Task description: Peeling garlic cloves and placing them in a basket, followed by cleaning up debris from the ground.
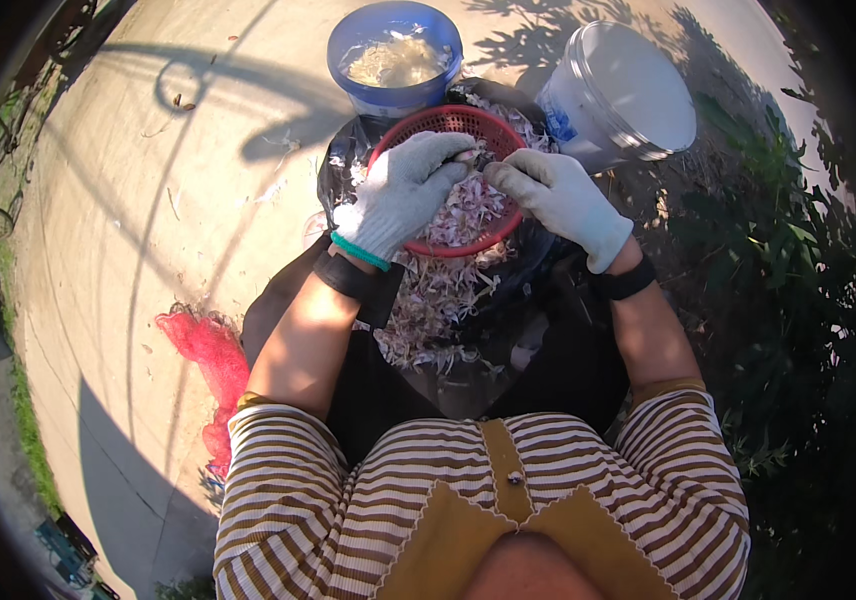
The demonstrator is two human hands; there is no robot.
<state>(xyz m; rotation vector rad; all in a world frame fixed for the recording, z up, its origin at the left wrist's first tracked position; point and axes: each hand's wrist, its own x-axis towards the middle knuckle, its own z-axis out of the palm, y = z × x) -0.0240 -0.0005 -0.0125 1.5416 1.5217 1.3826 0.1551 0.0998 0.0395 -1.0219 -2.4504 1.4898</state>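
Note:
Both hands wear white knitted gloves and meet over a red plastic basket that holds papery pinkish-white skins, which look like garlic skins. My left hand, with a green glove cuff, pinches a small pale piece with a pinkish tinge, perhaps a garlic clove, between thumb and fingers. Close beside it, over the basket's right side, my right hand has its thumb and fingertips together near a small brownish bit; whether it grips this bit is unclear. More loose skins lie on black plastic below the basket.
Beyond the basket stands a blue tub with pale peeled pieces inside. A white plastic bucket leans at the upper right. Red mesh netting lies on the concrete ground at the left. Leafy plants grow along the right.

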